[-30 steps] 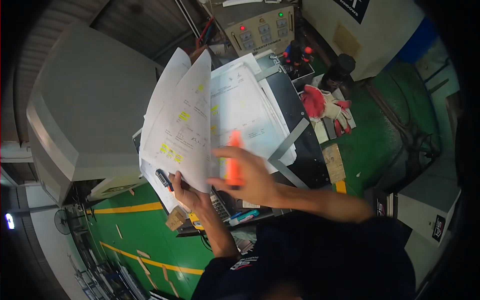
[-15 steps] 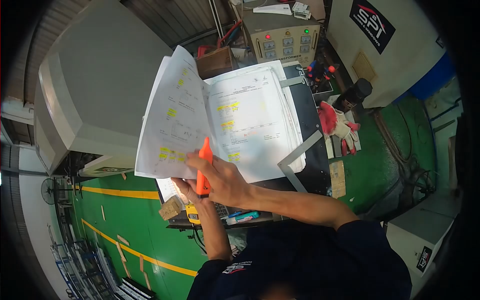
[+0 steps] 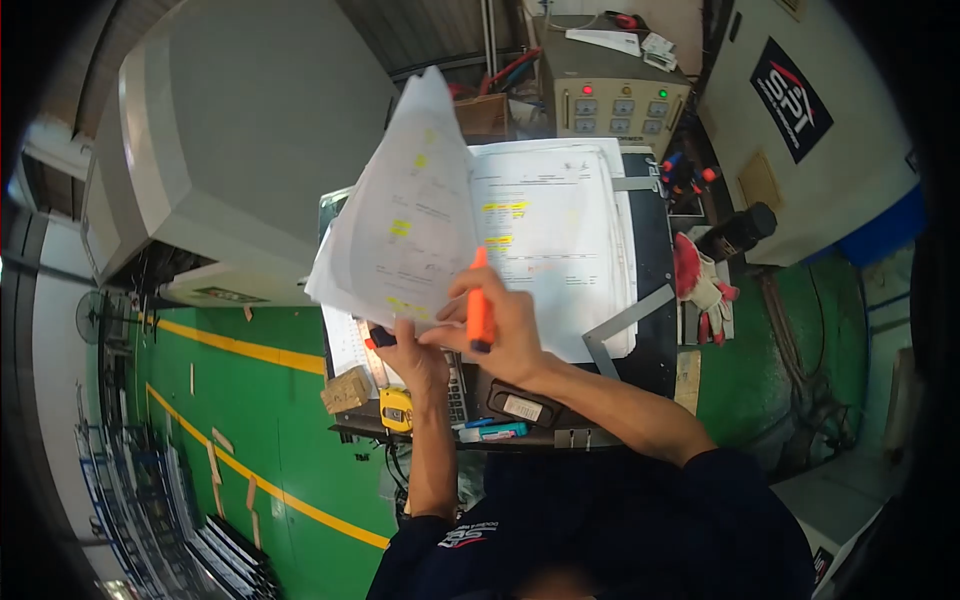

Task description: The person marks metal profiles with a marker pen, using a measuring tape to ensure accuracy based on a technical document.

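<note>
A thick stack of printed sheets (image 3: 560, 230) with yellow-highlighted lines lies on a black board. Several of its left-hand pages (image 3: 400, 220) are lifted and curl up along the left side. My left hand (image 3: 415, 362) is closed at the bottom edge of these raised pages, with its thumb against the paper. Inside my right hand (image 3: 508, 325) is an orange highlighter (image 3: 481, 318), pointing up and away from me. The fingertips of that hand are beside the same lower page edge, close to my left thumb. A metal square ruler (image 3: 625, 320) rests over the stack's lower right corner.
Along the near edge are a yellow tape measure (image 3: 396, 410), a wooden block (image 3: 346, 391), a teal marker (image 3: 495, 432) and a dark object with a white label (image 3: 522, 406). Red-and-white gloves (image 3: 703, 290) and a black bottle (image 3: 738, 232) sit at right. A transformer box (image 3: 620, 105) stands behind.
The whole view has shifted, so the bench appears farther right. My left hand has come up to the pages' bottom edge. My right forearm no longer covers the dark labelled object.
</note>
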A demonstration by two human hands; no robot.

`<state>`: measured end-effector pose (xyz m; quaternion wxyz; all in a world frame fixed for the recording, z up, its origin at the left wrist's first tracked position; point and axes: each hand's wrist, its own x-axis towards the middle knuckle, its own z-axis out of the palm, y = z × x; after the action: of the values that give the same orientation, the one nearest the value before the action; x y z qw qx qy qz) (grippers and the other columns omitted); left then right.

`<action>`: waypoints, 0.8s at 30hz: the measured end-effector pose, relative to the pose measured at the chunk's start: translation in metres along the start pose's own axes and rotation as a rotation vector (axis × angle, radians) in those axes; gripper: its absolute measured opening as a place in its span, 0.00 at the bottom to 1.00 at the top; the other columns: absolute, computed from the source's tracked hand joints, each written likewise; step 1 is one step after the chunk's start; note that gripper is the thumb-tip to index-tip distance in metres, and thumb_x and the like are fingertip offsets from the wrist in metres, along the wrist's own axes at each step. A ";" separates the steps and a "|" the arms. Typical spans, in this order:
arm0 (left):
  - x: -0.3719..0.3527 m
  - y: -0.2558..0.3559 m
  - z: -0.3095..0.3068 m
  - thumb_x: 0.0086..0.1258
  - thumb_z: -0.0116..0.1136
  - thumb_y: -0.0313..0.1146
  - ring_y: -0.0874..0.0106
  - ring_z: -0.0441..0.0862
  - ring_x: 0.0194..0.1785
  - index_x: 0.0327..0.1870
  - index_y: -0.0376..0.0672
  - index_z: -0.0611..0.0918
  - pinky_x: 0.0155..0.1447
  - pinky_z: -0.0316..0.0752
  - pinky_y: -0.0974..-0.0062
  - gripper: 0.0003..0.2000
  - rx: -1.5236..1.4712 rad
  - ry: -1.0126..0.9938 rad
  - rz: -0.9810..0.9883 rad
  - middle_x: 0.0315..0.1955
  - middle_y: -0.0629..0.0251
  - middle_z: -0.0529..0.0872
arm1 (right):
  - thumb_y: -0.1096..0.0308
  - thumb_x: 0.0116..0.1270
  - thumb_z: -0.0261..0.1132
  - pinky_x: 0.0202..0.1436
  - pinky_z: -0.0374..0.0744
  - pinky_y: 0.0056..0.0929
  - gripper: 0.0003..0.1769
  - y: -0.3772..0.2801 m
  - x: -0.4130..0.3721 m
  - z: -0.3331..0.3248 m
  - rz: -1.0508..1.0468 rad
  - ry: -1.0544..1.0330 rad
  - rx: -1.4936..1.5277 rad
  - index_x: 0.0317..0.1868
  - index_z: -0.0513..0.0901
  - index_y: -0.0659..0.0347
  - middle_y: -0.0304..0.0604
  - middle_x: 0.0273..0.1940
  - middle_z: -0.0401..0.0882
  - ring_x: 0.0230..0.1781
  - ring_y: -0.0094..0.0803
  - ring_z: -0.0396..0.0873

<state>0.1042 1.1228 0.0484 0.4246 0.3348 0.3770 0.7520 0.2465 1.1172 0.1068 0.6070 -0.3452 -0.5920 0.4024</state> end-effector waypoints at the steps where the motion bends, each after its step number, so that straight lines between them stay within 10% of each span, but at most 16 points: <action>1: 0.000 0.011 0.015 0.70 0.61 0.31 0.65 0.80 0.58 0.67 0.35 0.68 0.64 0.78 0.65 0.26 -0.034 0.130 -0.044 0.60 0.54 0.78 | 0.68 0.56 0.79 0.33 0.81 0.27 0.26 -0.001 0.000 -0.008 0.016 0.025 -0.073 0.48 0.72 0.58 0.42 0.33 0.83 0.29 0.29 0.84; 8: 0.010 0.027 0.023 0.68 0.64 0.24 0.68 0.81 0.53 0.46 0.41 0.73 0.62 0.77 0.67 0.12 -0.052 0.346 -0.032 0.51 0.59 0.82 | 0.80 0.61 0.72 0.36 0.77 0.18 0.25 0.009 -0.050 -0.096 -0.070 0.527 -0.508 0.53 0.67 0.62 0.41 0.45 0.75 0.41 0.21 0.76; 10: 0.013 0.020 0.013 0.68 0.65 0.24 0.69 0.81 0.51 0.39 0.43 0.69 0.60 0.78 0.67 0.13 -0.026 0.353 0.003 0.49 0.60 0.82 | 0.83 0.62 0.69 0.38 0.80 0.20 0.27 0.011 -0.066 -0.113 0.235 0.682 -0.056 0.57 0.64 0.62 0.41 0.43 0.75 0.39 0.21 0.77; 18: 0.013 0.020 0.017 0.70 0.65 0.26 0.67 0.80 0.52 0.33 0.47 0.64 0.61 0.80 0.62 0.17 -0.023 0.283 -0.002 0.51 0.58 0.82 | 0.83 0.62 0.69 0.43 0.82 0.24 0.32 0.026 -0.075 -0.147 0.176 0.626 -0.590 0.62 0.63 0.62 0.46 0.43 0.78 0.36 0.27 0.81; 24: 0.011 0.025 0.019 0.72 0.64 0.31 0.67 0.81 0.52 0.33 0.47 0.65 0.59 0.81 0.63 0.16 -0.090 0.289 0.027 0.50 0.60 0.82 | 0.81 0.61 0.71 0.46 0.81 0.25 0.31 0.023 -0.068 -0.148 0.238 0.656 -0.219 0.61 0.64 0.63 0.52 0.49 0.81 0.40 0.30 0.85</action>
<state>0.1054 1.1293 0.0813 0.3702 0.2089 0.3956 0.8142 0.3934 1.0749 0.0472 0.6730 -0.5853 -0.3610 0.2722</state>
